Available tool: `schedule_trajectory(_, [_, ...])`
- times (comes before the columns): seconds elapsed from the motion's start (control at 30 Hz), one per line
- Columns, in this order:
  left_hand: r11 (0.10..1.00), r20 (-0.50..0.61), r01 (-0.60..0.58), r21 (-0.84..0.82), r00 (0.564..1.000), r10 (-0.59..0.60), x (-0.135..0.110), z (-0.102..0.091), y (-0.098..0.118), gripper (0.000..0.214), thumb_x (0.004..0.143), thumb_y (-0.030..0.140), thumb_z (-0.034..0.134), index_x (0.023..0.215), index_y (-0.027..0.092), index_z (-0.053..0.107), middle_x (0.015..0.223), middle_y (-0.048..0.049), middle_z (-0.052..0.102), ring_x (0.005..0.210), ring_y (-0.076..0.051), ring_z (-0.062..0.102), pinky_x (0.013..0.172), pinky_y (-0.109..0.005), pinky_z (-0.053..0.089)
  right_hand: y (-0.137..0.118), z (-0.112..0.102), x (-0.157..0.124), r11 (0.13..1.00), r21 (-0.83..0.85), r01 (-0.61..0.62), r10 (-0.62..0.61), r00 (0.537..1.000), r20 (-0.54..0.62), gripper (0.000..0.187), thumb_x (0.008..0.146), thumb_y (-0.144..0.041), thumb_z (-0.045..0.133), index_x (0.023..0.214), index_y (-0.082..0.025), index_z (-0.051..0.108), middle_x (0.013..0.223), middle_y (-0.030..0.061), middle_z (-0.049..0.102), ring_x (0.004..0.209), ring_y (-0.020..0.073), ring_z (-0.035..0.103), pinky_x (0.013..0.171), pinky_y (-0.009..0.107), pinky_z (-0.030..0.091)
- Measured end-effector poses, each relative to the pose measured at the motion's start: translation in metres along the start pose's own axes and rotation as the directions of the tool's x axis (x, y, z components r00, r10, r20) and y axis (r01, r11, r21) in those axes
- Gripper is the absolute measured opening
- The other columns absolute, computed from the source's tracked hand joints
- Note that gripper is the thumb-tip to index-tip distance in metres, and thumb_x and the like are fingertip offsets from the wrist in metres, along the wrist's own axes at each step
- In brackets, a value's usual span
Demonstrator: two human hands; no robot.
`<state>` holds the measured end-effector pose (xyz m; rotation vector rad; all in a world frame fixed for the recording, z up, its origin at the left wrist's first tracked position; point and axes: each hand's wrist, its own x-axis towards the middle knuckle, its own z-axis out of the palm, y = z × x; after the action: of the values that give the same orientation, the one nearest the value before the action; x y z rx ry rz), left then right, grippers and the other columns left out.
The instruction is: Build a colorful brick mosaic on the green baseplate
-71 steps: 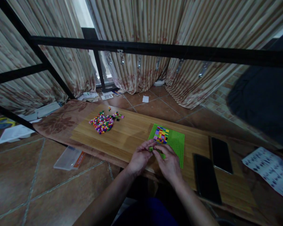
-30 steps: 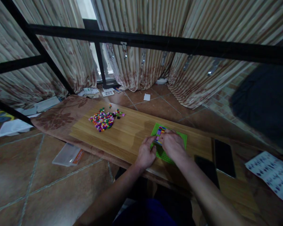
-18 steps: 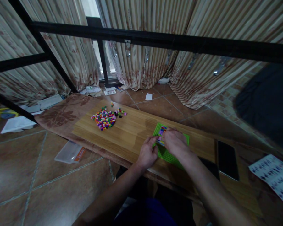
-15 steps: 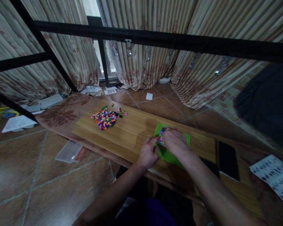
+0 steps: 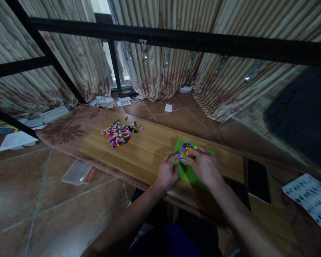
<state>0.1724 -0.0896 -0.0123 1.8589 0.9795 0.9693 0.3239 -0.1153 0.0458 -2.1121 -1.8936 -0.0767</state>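
Observation:
A green studded baseplate (image 5: 187, 174) lies on the wooden board (image 5: 147, 150), with a patch of coloured small bricks (image 5: 186, 148) pressed onto its far left part. My left hand (image 5: 166, 174) rests at the plate's left edge, fingers curled against it. My right hand (image 5: 206, 167) lies on the plate, its fingertips bent down onto the near edge of the brick patch; whether it pinches a brick is hidden. A heap of loose coloured bricks (image 5: 118, 132) sits at the board's far left.
A dark phone (image 5: 258, 180) lies right of the plate, and a printed sheet (image 5: 309, 197) further right. A black metal frame bar (image 5: 176, 39) crosses above the board. A clear plastic box (image 5: 76, 172) and papers lie on the tiled floor.
My right hand has slid back from the top of the brick patch toward its near edge, uncovering more bricks. The left hand stays at the plate's left edge.

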Motion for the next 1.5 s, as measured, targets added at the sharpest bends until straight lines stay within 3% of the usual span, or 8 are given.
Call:
schedule_trajectory(0.23, [0.997, -0.034, -0.013, 0.072, 0.999, 0.015, 0.007, -0.001, 0.004, 0.046, 0.082, 0.01, 0.051, 0.127, 0.02, 0.053, 0.125, -0.009, 0.056, 0.118, -0.022, 0.053, 0.107, -0.039, 0.042, 0.013, 0.004, -0.025, 0.97, 0.233, -0.066, 0.108, 0.98, -0.17, 0.025, 0.09, -0.026, 0.046, 0.093, -0.02, 0.07, 0.095, 0.0062, 0.065, 0.081, 0.0196, 0.061, 0.075, 0.032, 0.048])
schedule_trajectory(0.5, [0.99, -0.019, -0.082, 0.113, 0.996, 0.085, 0.007, 0.002, 0.002, 0.043, 0.085, 0.009, 0.048, 0.125, 0.024, 0.055, 0.126, -0.0068, 0.057, 0.119, -0.02, 0.053, 0.107, -0.038, 0.043, 0.002, 0.019, -0.027, 0.989, 0.116, 0.087, -0.069, 0.986, -0.152, 0.037, 0.089, -0.015, 0.04, 0.114, -0.022, 0.068, 0.112, 0.01, 0.059, 0.1, 0.0242, 0.052, 0.088, 0.039, 0.046])
schedule_trajectory(0.83, [0.991, -0.109, 0.003, 0.133, 0.994, 0.012, 0.016, 0.008, -0.004, 0.017, 0.09, 0.023, 0.054, 0.103, 0.019, 0.064, 0.1, -0.0066, 0.067, 0.096, -0.019, 0.063, 0.089, -0.034, 0.052, 0.002, 0.027, -0.028, 0.985, 0.157, 0.074, -0.04, 0.977, -0.211, 0.03, 0.093, -0.024, 0.044, 0.106, -0.022, 0.071, 0.111, 0.0094, 0.059, 0.098, 0.0235, 0.05, 0.085, 0.037, 0.046])
schedule_trajectory(1.5, [0.991, -0.134, 0.029, 0.129, 0.991, -0.012, 0.014, 0.009, -0.004, 0.016, 0.089, 0.023, 0.054, 0.1, 0.02, 0.065, 0.097, -0.0056, 0.068, 0.091, -0.018, 0.064, 0.085, -0.032, 0.052, -0.001, 0.035, -0.022, 0.976, 0.212, 0.048, 0.006, 0.969, -0.246, 0.022, 0.089, -0.024, 0.052, 0.099, -0.018, 0.07, 0.11, 0.0097, 0.06, 0.102, 0.0244, 0.05, 0.089, 0.039, 0.045])
